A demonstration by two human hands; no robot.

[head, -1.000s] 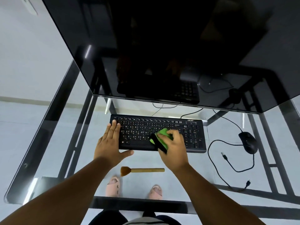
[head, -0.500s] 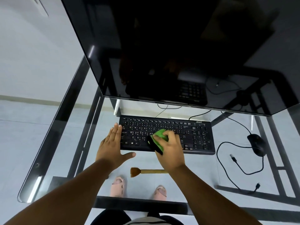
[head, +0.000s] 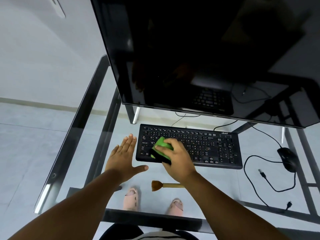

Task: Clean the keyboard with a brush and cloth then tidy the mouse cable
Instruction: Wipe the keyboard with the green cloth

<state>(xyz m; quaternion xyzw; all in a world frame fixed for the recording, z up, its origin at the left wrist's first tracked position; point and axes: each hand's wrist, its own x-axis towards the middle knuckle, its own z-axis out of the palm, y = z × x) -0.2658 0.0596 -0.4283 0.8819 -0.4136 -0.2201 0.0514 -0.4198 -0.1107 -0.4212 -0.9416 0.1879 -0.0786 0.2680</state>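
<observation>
A black keyboard (head: 204, 144) lies on the glass desk (head: 97, 149) under the monitor. My right hand (head: 178, 158) presses a green and black cloth (head: 161, 146) onto the keyboard's left part. My left hand (head: 123, 158) rests flat and spread on the glass just left of the keyboard, holding nothing. A wooden-handled brush (head: 166, 185) lies on the glass in front of the keyboard, its handle partly under my right wrist. The black mouse (head: 286, 159) sits to the right, its cable (head: 249, 177) looping loosely to a free plug (head: 262, 173).
A large dark monitor (head: 199, 54) overhangs the back of the desk. Another small connector (head: 289, 204) lies near the front right. Through the glass I see the metal frame, a tiled floor and two feet in pink slippers (head: 131, 198).
My right hand has slid the cloth leftward along the keyboard. My left hand has come off the keyboard's left end onto the glass beside it. The view has shifted left.
</observation>
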